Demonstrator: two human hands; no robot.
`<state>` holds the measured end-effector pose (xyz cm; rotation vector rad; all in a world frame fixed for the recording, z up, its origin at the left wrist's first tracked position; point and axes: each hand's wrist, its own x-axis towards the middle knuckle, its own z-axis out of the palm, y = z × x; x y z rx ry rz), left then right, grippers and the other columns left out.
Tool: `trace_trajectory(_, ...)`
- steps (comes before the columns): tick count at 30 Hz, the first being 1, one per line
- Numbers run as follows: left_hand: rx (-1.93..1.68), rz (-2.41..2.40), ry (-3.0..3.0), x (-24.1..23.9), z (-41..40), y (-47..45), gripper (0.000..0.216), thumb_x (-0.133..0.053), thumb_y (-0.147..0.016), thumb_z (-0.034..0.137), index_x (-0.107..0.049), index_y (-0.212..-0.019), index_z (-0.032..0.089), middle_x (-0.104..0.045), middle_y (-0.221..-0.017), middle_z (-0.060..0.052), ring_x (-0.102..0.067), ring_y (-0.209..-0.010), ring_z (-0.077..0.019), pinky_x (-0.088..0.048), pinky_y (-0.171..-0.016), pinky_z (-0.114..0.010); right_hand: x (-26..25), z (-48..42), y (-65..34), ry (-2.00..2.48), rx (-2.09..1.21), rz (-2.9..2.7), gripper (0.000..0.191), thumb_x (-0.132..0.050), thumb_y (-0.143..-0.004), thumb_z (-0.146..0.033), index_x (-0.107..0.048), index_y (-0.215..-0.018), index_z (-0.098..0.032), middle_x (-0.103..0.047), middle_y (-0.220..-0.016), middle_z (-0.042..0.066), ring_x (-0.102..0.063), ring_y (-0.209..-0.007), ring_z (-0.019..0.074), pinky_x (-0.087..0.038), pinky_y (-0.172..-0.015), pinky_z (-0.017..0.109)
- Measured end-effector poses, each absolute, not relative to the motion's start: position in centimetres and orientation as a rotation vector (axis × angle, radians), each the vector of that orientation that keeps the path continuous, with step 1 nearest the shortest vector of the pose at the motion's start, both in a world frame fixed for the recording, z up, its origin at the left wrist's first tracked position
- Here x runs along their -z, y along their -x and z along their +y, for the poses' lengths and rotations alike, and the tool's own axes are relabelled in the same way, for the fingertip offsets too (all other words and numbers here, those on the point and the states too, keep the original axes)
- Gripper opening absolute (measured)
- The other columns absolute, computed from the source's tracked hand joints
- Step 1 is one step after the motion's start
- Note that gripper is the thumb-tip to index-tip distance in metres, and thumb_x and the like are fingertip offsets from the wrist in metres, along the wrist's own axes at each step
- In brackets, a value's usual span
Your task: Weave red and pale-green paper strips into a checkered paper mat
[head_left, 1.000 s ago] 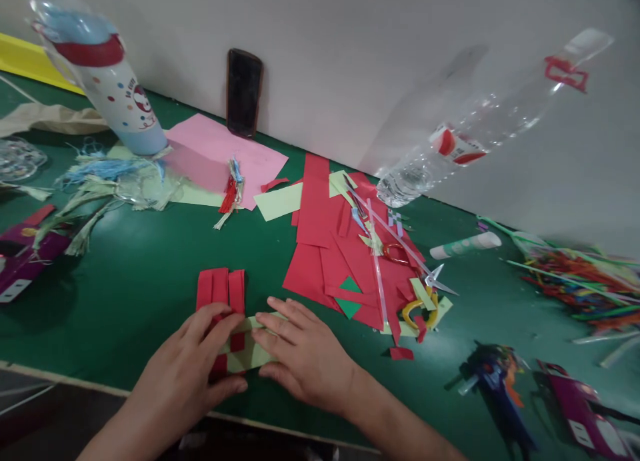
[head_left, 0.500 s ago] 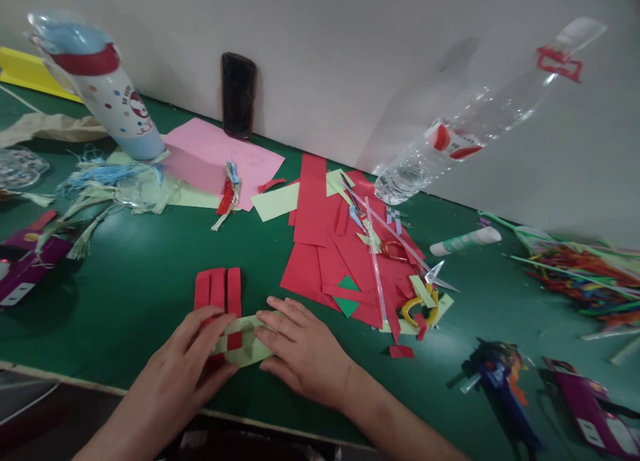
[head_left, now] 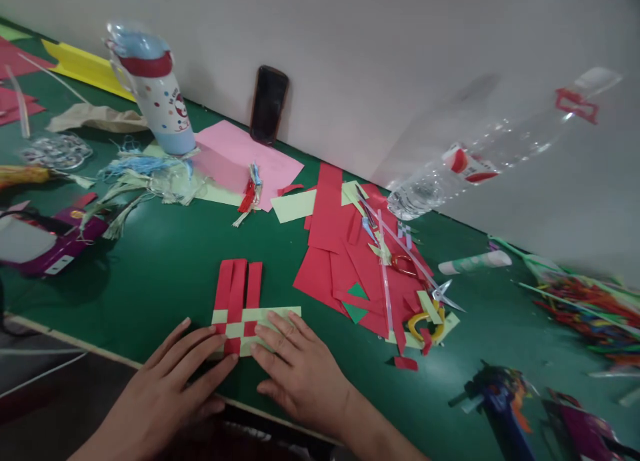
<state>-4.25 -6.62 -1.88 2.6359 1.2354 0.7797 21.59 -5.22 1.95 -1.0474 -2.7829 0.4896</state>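
Observation:
Red paper strips (head_left: 237, 294) are interlaced with pale green paper strips (head_left: 293, 313) into a small checkered weave near the table's front edge. The free red ends point away from me. My left hand (head_left: 175, 374) lies at the weave's lower left, fingers stretched out and fingertips touching its edge. Flat on the right part of the pale green strips rests my right hand (head_left: 305, 371), fingers spread, hiding part of them. Neither hand grasps anything.
Red paper sheets (head_left: 325, 268) lie beyond my right hand, with yellow-handled scissors (head_left: 425, 324) and a glue stick (head_left: 475, 262) near them. A plastic bottle (head_left: 470, 154), a phone (head_left: 269, 104) and a flask (head_left: 160, 101) stand along the wall. Purple glue guns (head_left: 75, 241) lie to the side.
My left hand has drawn back toward me and left, uncovering more of the weave. One red strip now crosses over the upper pale green strip. The camera view has shifted left.

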Motion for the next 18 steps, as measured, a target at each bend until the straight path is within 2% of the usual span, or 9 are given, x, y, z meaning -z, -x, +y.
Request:
trace_trajectory(3,-0.804,1.212,-2.62,2.0,-6.4,4.5,0.028,-0.054,-0.094,0.05,-0.07,-0.109,0.034,-0.07,-0.111,0.001,-0.061,-0.112,-0.0196,-0.022,-0.12,-0.045,-2.0,-5.0,-21.6,1.049,-0.485,-2.815,0.045,-0.044,-0.101,-0.046,-0.053,-0.136,-0.018,-0.051,-0.147,0.006,-0.031,-0.144,0.0289,-0.027,-0.119,0.052)
trace_trajectory(6,-0.781,1.237,-2.595,1.8,-6.1,5.3,0.032,-0.055,-0.093,0.049,-0.066,-0.119,0.032,-0.067,-0.121,-0.002,-0.058,-0.118,-0.022,-0.023,-0.12,-0.047,-2.4,-4.9,-21.4,1.088,-0.394,-2.74,0.042,-0.047,-0.1,-0.043,-0.056,-0.133,-0.019,-0.053,-0.145,0.007,-0.03,-0.145,0.0304,-0.032,-0.116,0.055)
trace_trajectory(8,-0.73,1.248,-2.612,1.6,-5.8,5.8,0.049,-0.058,-0.09,0.053,-0.059,-0.131,0.026,-0.063,-0.132,-0.006,-0.053,-0.128,-0.0251,-0.019,-0.121,-0.046,-2.5,-4.7,-21.2,1.16,-0.313,-2.664,0.038,-0.047,-0.1,-0.037,-0.057,-0.132,-0.018,-0.054,-0.144,0.009,-0.032,-0.144,0.0302,-0.035,-0.114,0.054)
trace_trajectory(11,-0.669,1.181,-2.649,1.1,-4.9,6.2,0.088,-0.06,-0.076,0.074,-0.047,-0.143,0.02,-0.056,-0.144,-0.009,-0.045,-0.136,-0.0275,-0.009,-0.124,-0.041,-2.5,-4.4,-20.7,1.252,-0.24,-2.616,0.039,-0.045,-0.101,-0.034,-0.058,-0.131,-0.013,-0.054,-0.143,0.013,-0.034,-0.143,0.0303,-0.037,-0.113,0.051)
trace_trajectory(12,-0.667,1.151,-2.653,0.9,-4.4,6.2,0.093,-0.059,-0.072,0.078,-0.046,-0.144,0.02,-0.054,-0.145,-0.008,-0.044,-0.137,-0.0271,-0.007,-0.124,-0.04,-2.5,-4.2,-20.5,1.266,-0.231,-2.621,0.04,-0.044,-0.101,-0.035,-0.058,-0.131,-0.012,-0.053,-0.144,0.014,-0.033,-0.144,0.0304,-0.038,-0.113,0.051)
trace_trajectory(13,-0.673,1.132,-2.656,0.8,-3.8,6.1,0.094,-0.057,-0.072,0.08,-0.046,-0.144,0.021,-0.054,-0.146,-0.008,-0.044,-0.138,-0.0265,-0.006,-0.124,-0.04,-2.5,-4.0,-20.3,1.281,-0.227,-2.627,0.042,-0.043,-0.102,-0.035,-0.057,-0.133,-0.011,-0.052,-0.144,0.015,-0.033,-0.144,0.0304,-0.038,-0.113,0.051)
trace_trajectory(15,-0.648,1.122,-2.677,0.5,-2.5,5.7,0.077,-0.057,-0.082,0.07,-0.047,-0.143,0.025,-0.051,-0.148,-0.005,-0.041,-0.14,-0.0232,-0.006,-0.123,-0.038,-2.3,-3.7,-19.9,1.34,-0.226,-2.631,0.044,-0.04,-0.102,-0.033,-0.053,-0.137,-0.01,-0.05,-0.147,0.015,-0.03,-0.145,0.0296,-0.037,-0.114,0.051)
trace_trajectory(17,-0.601,1.052,-2.729,0.4,-1.1,5.2,0.061,-0.052,-0.091,0.06,-0.047,-0.143,0.028,-0.05,-0.149,-0.001,-0.038,-0.142,-0.0204,-0.002,-0.123,-0.04,-2.2,-3.4,-19.6,1.421,-0.226,-2.632,0.046,-0.039,-0.102,-0.031,-0.048,-0.142,-0.009,-0.046,-0.15,0.015,-0.028,-0.146,0.0289,-0.036,-0.115,0.05)
trace_trajectory(18,-0.569,1.021,-2.752,0.4,-0.4,5.0,0.061,-0.049,-0.092,0.061,-0.046,-0.144,0.028,-0.049,-0.15,-0.001,-0.035,-0.144,-0.0208,0.002,-0.123,-0.041,-2.1,-3.4,-19.5,1.459,-0.227,-2.638,0.048,-0.04,-0.102,-0.032,-0.046,-0.143,-0.008,-0.043,-0.151,0.015,-0.027,-0.147,0.0291,-0.035,-0.116,0.051)
